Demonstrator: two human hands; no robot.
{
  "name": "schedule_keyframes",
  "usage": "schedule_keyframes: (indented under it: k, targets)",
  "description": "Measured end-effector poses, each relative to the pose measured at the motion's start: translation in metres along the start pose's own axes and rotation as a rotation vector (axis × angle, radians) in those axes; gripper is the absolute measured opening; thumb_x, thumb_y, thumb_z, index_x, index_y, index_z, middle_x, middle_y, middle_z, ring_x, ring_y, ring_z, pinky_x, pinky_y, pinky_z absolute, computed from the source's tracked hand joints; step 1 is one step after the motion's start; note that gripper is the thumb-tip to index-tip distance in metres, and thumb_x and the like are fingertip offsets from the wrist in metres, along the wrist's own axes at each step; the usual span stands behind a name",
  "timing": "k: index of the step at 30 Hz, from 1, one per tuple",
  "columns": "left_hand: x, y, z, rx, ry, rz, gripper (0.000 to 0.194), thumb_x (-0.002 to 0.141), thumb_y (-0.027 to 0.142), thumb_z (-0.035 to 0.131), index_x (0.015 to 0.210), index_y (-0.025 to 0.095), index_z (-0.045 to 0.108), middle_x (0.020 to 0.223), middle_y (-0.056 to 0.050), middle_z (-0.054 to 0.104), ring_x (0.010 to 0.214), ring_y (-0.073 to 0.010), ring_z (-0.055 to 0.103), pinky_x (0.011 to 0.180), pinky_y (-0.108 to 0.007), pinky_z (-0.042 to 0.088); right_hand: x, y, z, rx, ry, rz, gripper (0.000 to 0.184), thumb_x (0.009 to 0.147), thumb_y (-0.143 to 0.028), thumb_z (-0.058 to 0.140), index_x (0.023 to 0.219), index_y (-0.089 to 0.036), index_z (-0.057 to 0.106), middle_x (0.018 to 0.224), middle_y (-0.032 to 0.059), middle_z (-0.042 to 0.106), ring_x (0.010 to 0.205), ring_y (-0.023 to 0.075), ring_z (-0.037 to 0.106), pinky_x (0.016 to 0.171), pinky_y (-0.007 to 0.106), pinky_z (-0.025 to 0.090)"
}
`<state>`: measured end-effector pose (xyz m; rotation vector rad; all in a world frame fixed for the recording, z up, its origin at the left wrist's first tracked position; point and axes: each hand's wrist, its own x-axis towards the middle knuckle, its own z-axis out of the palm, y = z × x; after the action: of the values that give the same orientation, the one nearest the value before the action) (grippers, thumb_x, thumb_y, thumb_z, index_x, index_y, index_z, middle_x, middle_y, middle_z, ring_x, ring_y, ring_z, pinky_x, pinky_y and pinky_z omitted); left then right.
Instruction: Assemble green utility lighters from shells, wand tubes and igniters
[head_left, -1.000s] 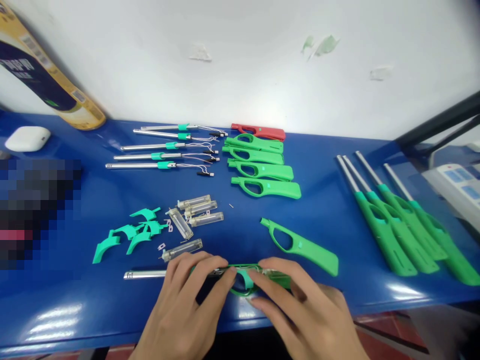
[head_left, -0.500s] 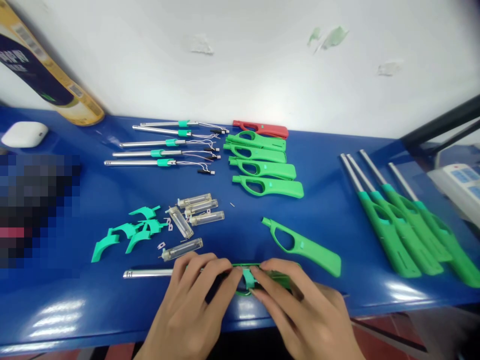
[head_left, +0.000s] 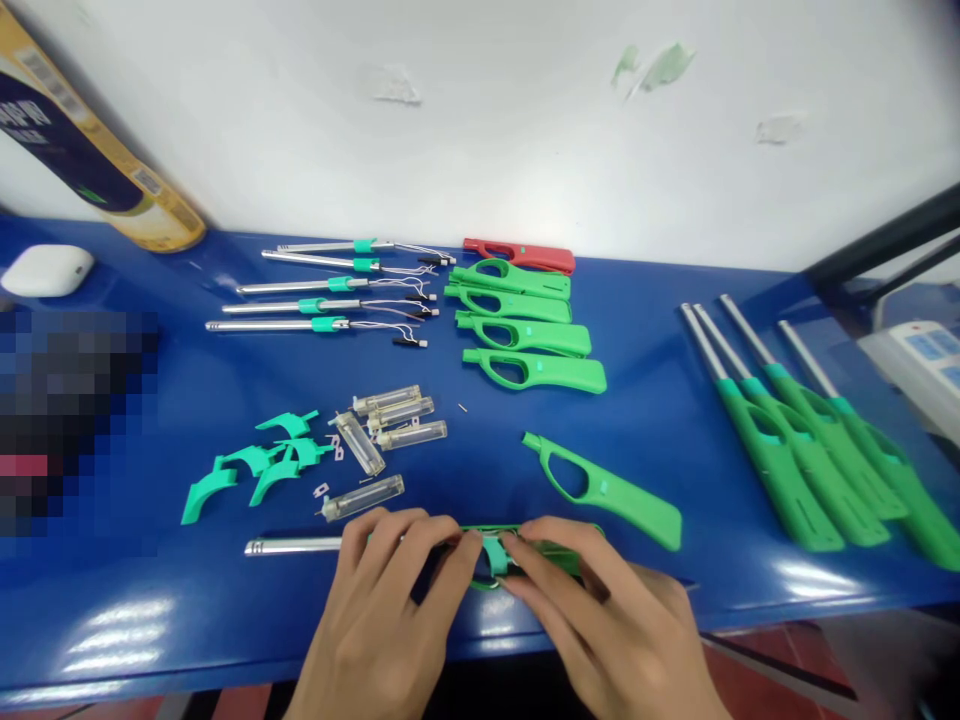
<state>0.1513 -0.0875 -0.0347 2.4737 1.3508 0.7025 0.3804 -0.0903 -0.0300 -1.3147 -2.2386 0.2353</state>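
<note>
At the front of the table, my left hand (head_left: pixel 390 600) closes over a half-built gas lighter whose silver tube (head_left: pixel 292 546) points left. Its fingertips press around the green handle shell (head_left: pixel 564 558). A teal trigger (head_left: pixel 493 556) sits between the fingertips of both hands, over the shell's finger loop. My right hand (head_left: pixel 615 610) pinches at the trigger's right side, thumb below and fingers above. Most of the shell's inside is hidden by the fingers. A loose green shell half (head_left: pixel 607 492) lies just beyond my right hand.
Teal triggers (head_left: pixel 210 490) and clear gas tanks (head_left: pixel 367 497) lie at left centre. Behind them are wired metal tubes (head_left: pixel 277 325), green shells (head_left: pixel 555 372) and a red one (head_left: pixel 525 256). Assembled lighters (head_left: pixel 787 480) lie right. A yellow bottle (head_left: pixel 165 225) stands back left.
Both hands keep nearly the same grip around the teal trigger, with only slight finger movement. The view shifts very slightly.
</note>
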Motion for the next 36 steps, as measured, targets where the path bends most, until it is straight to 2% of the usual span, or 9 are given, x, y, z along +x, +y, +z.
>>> schedule_keyframes:
  k: [4,9,12,15,19,26,30,36]
  targets:
    - [-0.002,-0.001,0.003,-0.034,0.038,0.007,0.036,0.104,0.002,0.050,0.130,0.015,0.070,0.121,-0.010,0.069,0.113,-0.0221,0.058,0.103,-0.042,0.039,0.000,0.000,-0.002,-0.009,-0.031,0.005,0.026,0.110,-0.023,0.056,0.128,-0.020,0.075,0.114,0.0065,0.078,0.063,0.0095,0.072,0.059,0.024,0.061]
    - [-0.004,0.001,0.004,-0.037,0.069,-0.002,0.034,0.102,0.000,0.053,0.129,0.015,0.070,0.121,-0.010,0.070,0.115,-0.0228,0.060,0.103,-0.043,0.040,-0.002,0.000,0.002,0.017,0.030,0.015,0.025,0.109,-0.021,0.058,0.126,-0.021,0.076,0.115,0.0053,0.078,0.071,0.0106,0.075,0.063,0.024,0.062]
    - [-0.003,0.004,0.004,-0.029,0.086,-0.015,0.035,0.102,0.000,0.052,0.128,0.015,0.070,0.121,-0.010,0.070,0.115,-0.0228,0.060,0.103,-0.043,0.040,-0.001,0.000,0.004,0.022,0.062,0.008,0.023,0.109,-0.022,0.058,0.124,-0.020,0.076,0.111,0.0054,0.079,0.067,0.0103,0.074,0.058,0.024,0.060]
    - [-0.002,0.006,0.004,-0.021,0.091,-0.035,0.036,0.102,-0.001,0.052,0.128,0.015,0.071,0.120,-0.010,0.069,0.116,-0.0233,0.059,0.103,-0.043,0.040,0.000,0.000,0.004,0.023,0.081,0.000,0.021,0.109,-0.021,0.060,0.121,-0.019,0.077,0.109,0.0054,0.079,0.063,0.0096,0.072,0.055,0.024,0.059]
    - [-0.003,0.007,0.004,0.002,0.077,-0.032,0.034,0.103,0.000,0.051,0.126,0.015,0.072,0.120,-0.011,0.068,0.116,-0.0233,0.059,0.104,-0.043,0.040,-0.002,0.000,0.004,0.036,0.105,0.001,0.021,0.109,-0.021,0.059,0.121,-0.020,0.076,0.109,0.0047,0.079,0.067,0.0109,0.075,0.060,0.024,0.062]
    - [-0.005,0.003,0.003,-0.020,0.059,0.013,0.034,0.107,0.005,0.046,0.131,0.012,0.070,0.123,-0.012,0.071,0.118,-0.0239,0.060,0.107,-0.044,0.038,-0.002,0.001,0.005,0.046,0.076,0.004,0.023,0.106,-0.019,0.064,0.126,-0.020,0.075,0.110,0.0065,0.079,0.064,0.0120,0.074,0.055,0.027,0.061]
    - [-0.006,0.004,0.003,-0.014,0.050,0.002,0.034,0.107,0.005,0.047,0.131,0.013,0.071,0.123,-0.011,0.072,0.119,-0.0233,0.061,0.108,-0.043,0.038,0.000,0.001,0.004,0.058,0.060,-0.001,0.021,0.106,-0.018,0.064,0.123,-0.018,0.077,0.111,0.0066,0.081,0.071,0.0132,0.078,0.064,0.025,0.065]
    - [-0.009,0.002,0.003,-0.012,0.045,0.009,0.034,0.106,0.005,0.051,0.131,0.013,0.071,0.124,-0.012,0.072,0.121,-0.0242,0.062,0.108,-0.044,0.039,-0.006,0.002,0.009,0.041,0.146,-0.012,0.024,0.106,-0.017,0.065,0.125,-0.021,0.077,0.117,0.0044,0.082,0.081,0.0138,0.081,0.073,0.024,0.067]
